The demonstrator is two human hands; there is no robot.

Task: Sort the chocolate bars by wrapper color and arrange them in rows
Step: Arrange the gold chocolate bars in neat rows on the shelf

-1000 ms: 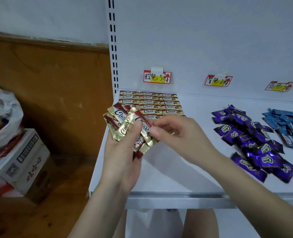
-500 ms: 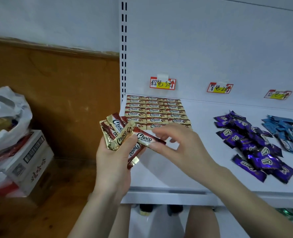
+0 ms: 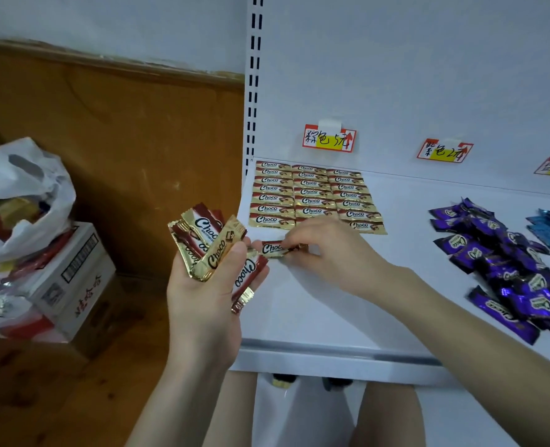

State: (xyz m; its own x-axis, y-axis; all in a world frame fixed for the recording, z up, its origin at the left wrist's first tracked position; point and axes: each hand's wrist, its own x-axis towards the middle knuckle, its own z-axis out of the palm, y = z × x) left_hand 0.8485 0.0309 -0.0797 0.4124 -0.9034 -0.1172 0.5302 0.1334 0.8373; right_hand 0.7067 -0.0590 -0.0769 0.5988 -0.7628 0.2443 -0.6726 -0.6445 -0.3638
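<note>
My right hand [image 3: 328,253] is pinching one gold-brown bar [image 3: 272,249] by its end. It's now pulled clear of the bunch [image 3: 209,243] my left hand [image 3: 209,301] is clutching, and I'm bringing it over the shelf [image 3: 331,317] just in front of the gold rows [image 3: 309,195], which are growing.

White wall [image 3: 105,21] over brown wood panelling [image 3: 138,140], wooden floor [image 3: 73,398], white shelf [image 3: 331,317].
</note>
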